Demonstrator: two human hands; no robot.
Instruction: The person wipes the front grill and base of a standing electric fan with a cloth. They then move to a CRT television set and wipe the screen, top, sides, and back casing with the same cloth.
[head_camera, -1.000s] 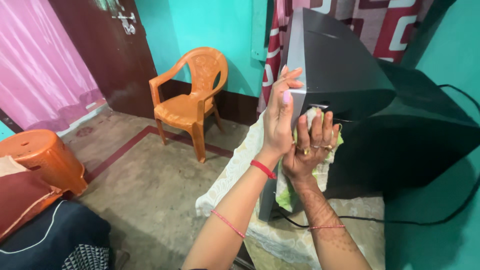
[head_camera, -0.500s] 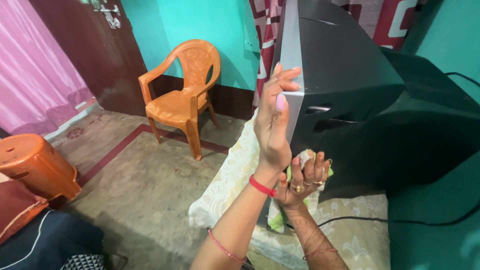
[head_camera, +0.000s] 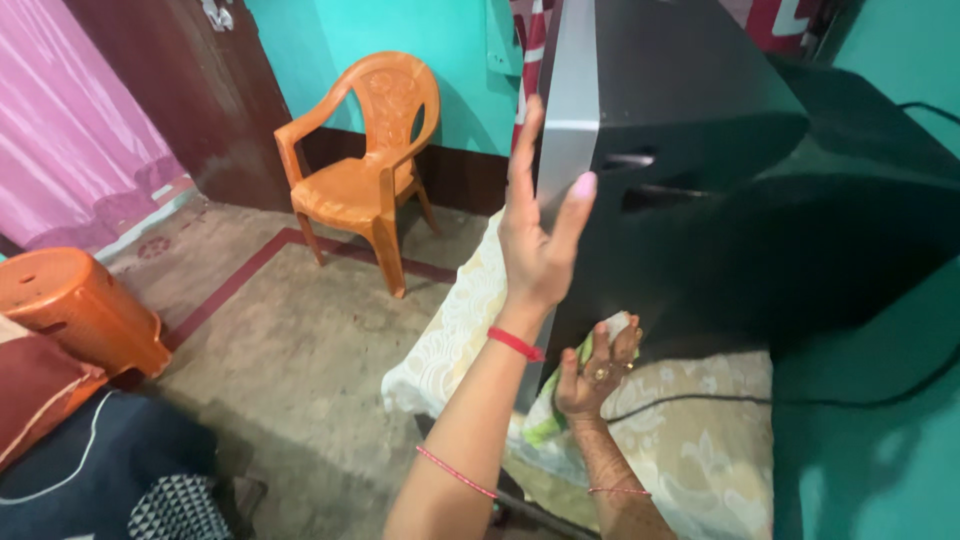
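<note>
A bulky old television (head_camera: 700, 170), black with a silver front edge, stands on a table under a cream patterned cloth (head_camera: 700, 450). My left hand (head_camera: 535, 225) lies flat and open against its silver front corner, fingers pointing up. Lower down, my right hand (head_camera: 595, 370) holds a pale green and white rag (head_camera: 560, 405) pressed to the bottom of the set's dark side. A black cable (head_camera: 760, 398) runs along the cloth behind that hand.
An orange plastic chair (head_camera: 360, 170) stands by the teal wall. An orange plastic stool (head_camera: 75, 310) sits at the left, next to dark and red bedding (head_camera: 90, 460). A dark wooden door (head_camera: 190, 90) and pink curtain (head_camera: 70, 130) are at far left.
My right hand with the rag has slid down the side of the television, from near the recessed handle to its bottom edge. The view has moved closer and tilted.
</note>
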